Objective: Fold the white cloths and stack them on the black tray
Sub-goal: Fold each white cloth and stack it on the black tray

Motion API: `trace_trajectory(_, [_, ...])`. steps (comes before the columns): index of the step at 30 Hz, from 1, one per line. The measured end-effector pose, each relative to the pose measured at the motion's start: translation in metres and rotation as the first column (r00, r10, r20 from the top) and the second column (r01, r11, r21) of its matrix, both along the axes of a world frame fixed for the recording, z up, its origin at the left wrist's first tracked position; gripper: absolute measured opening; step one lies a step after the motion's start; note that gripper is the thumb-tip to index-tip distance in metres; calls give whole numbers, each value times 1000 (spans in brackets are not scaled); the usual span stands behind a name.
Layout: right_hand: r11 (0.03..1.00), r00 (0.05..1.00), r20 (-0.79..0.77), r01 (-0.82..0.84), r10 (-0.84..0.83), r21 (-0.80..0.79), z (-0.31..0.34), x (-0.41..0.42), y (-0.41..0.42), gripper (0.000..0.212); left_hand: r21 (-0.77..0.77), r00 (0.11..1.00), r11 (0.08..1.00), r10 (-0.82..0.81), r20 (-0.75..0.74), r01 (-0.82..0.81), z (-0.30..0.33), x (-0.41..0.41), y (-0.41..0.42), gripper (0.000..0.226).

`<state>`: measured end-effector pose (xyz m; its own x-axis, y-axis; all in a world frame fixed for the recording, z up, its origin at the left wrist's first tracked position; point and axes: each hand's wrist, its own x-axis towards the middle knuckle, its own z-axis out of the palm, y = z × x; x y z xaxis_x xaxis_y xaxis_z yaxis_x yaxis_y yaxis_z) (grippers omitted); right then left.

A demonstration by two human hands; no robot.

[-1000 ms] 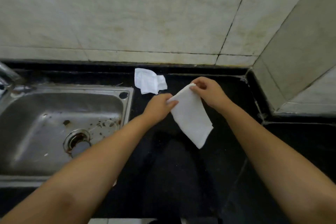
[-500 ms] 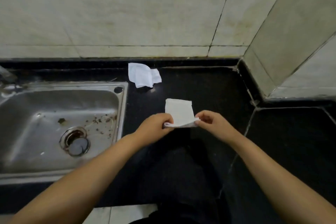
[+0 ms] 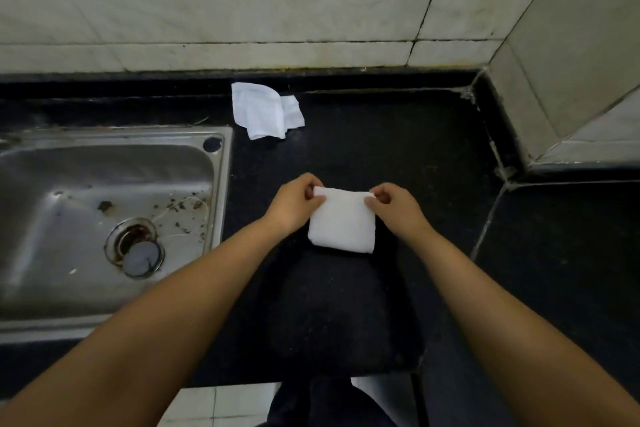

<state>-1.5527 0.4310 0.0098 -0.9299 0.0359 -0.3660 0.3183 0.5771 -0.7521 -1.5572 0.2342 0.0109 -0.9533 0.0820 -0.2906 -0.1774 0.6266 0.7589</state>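
On the black counter (image 3: 398, 135) beside the sink (image 3: 221, 184), a folded cloth (image 3: 343, 222) lies flat; left hand (image 3: 294, 204) and right hand (image 3: 394, 206) pinch its far corners. Next, probably another fold, then the crumpled cloth (image 3: 265, 111) near the wall. No tray is visible.

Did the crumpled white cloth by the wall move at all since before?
No. The crumpled cloth lies in the same spot, just past the sink's back right corner near the wall. Only the camera shifted. Both hands work on the folded cloth.
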Motion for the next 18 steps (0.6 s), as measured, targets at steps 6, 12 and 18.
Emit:
trace_trajectory(6, [986,1000,-10,30,-29,165,-23,-9,-12,26,-252,999,967,41,7,-38,-25,-1,11,33])
trace_trajectory(12, [954,1000,-2,3,-2,300,-22,15,-7,44,-122,952,944,302,-49,-305,-21,39,13,29])
trace_trajectory(18, [918,998,54,-50,31,393,-25,20,-12,27,-258,996,963,90,18,-83,-34,66,13,39])
